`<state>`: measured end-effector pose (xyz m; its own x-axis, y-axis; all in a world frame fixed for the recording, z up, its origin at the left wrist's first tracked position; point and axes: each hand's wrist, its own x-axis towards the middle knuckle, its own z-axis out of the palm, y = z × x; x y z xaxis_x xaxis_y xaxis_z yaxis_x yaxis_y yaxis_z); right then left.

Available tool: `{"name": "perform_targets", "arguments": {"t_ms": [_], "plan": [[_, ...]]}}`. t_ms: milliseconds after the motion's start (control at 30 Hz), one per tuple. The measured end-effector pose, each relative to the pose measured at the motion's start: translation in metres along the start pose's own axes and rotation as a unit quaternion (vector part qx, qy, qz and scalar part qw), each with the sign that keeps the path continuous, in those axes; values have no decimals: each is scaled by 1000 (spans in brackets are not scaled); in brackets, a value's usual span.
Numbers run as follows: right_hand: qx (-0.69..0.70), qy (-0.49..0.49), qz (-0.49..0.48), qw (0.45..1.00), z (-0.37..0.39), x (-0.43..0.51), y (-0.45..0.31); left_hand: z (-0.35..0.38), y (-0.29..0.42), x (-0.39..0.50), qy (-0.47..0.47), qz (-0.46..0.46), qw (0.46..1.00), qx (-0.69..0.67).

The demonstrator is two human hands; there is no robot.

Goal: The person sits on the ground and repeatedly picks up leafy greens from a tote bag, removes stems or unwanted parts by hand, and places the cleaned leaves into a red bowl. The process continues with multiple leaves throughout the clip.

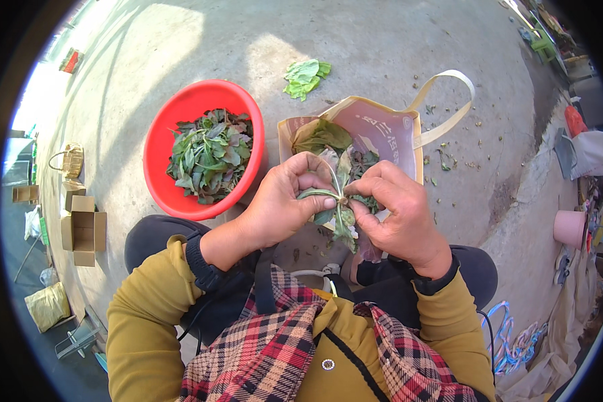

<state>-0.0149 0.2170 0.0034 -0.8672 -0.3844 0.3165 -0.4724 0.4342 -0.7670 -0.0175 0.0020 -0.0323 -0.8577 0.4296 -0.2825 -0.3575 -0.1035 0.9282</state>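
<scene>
Between my two hands is a small leafy green plant (345, 217), its stems spreading from a pale cut base. My left hand (292, 193) pinches its stems between thumb and forefinger. My right hand (399, 213) grips the plant's other side close to the base with thumb and fingertips. Just beyond my hands stands an open carrier bag (382, 131) with cream handles and printed writing, with more leafy greens (326, 136) inside. To the left, a red plastic basin (156, 145) holds a heap of picked green and purplish leaves (211, 156).
Pale lettuce-like leaves (305, 78) lie on the concrete floor (362, 45) beyond the bag. Scraps (447, 158) are scattered at right. An open cardboard box (84, 230) and a wicker basket (72, 160) stand left; a pink bucket (569, 228) and coiled rope (515, 341) are right.
</scene>
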Motion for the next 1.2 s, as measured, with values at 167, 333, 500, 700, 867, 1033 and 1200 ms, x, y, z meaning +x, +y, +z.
{"name": "perform_targets", "arguments": {"t_ms": [167, 333, 500, 700, 867, 1033, 1200], "plan": [[-8, 26, 0, 1000, 8, -10, 8, 3, 1, 0, 2, -29, 999, -34], [-125, 184, 132, 966, -24, -8, 17, 0, 2, 1, 34, -29, 998, -43], [-363, 301, 173, 864, -82, -2, 27, 0, 3, 0, 77, -23, 995, -55], [29, 15, 169, 985, -25, -18, 4, 5, 4, 1, 91, -12, 995, -47], [35, -13, 136, 990, 4, -8, -5, 5, 3, -3, 87, 11, 996, -10], [100, -20, 187, 977, 13, -7, -4, 7, 2, -3, 70, 12, 997, 1], [73, 3, 172, 982, -13, -15, 13, 6, 5, -3, 51, 7, 998, 29]]}}
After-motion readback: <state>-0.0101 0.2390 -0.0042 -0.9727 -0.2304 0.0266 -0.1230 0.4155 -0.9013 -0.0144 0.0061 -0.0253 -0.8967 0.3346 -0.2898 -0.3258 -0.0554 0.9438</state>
